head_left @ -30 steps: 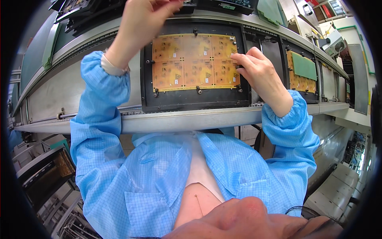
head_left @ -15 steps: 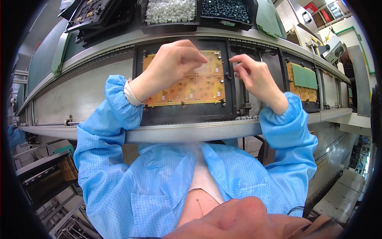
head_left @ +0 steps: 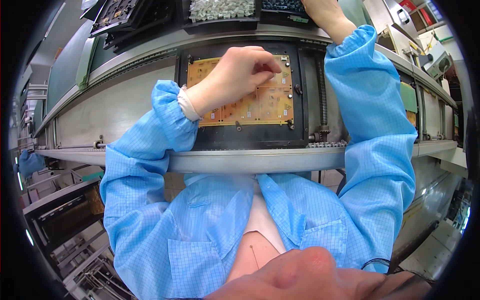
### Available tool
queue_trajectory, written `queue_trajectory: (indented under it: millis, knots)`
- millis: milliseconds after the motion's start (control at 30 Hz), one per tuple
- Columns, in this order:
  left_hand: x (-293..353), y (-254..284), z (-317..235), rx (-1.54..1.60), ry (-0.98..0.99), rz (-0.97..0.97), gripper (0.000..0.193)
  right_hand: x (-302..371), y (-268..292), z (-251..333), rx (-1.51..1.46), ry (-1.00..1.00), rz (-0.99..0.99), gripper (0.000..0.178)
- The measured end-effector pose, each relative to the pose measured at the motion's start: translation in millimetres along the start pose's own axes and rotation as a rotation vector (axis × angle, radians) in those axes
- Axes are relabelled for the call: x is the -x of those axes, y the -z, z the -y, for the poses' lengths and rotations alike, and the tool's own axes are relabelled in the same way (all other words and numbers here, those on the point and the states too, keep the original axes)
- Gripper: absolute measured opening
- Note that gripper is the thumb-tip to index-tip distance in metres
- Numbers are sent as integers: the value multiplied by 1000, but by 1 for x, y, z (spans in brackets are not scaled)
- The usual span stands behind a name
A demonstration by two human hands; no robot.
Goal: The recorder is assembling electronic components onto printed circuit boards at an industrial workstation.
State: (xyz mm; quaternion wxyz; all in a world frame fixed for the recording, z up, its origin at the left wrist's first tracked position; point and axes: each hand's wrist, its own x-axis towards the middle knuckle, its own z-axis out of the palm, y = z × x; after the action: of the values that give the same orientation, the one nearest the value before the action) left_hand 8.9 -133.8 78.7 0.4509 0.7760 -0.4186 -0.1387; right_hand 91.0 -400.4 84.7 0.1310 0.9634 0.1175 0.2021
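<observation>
An amber circuit board [head_left: 227,114] with small parts and printed marks lies in a black frame [head_left: 220,140] on the conveyor. My left hand [head_left: 245,72] is over the board's upper half, thumb and fingers curled toward each other near its right side. Whatever may be between the fingertips is too small to make out. Up at the top edge, my right hand [head_left: 327,15] reaches to the black bin of dark blue parts [head_left: 282,5]; its fingertips are hidden or out of the picture. A bin of white connectors [head_left: 222,9] stands beside it.
Metal rails [head_left: 260,161] run along the conveyor, with a threaded rod [head_left: 322,95] right of the frame. Another board with a green sheet [head_left: 408,97] sits farther right, partly behind my sleeve. Black trays [head_left: 117,22] are stacked at the upper left.
My right hand has moved from beside the board up to the bin of dark blue parts. My left hand stays over the board, and the whole view has shifted slightly.
</observation>
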Motion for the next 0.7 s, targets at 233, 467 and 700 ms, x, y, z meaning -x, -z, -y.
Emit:
queue_trajectory:
  millis: [233,467,700]
  knots:
    - [-13,-24,0,-208,-164,104,13,2,-15,-3,-287,92,-230,15]
    - [-12,-33,1,-247,-156,107,11,-10,-12,6,-47,30,-55,17]
    - [-14,-35,-2,-198,-46,119,10,-7,-26,4,-67,34,-140,18]
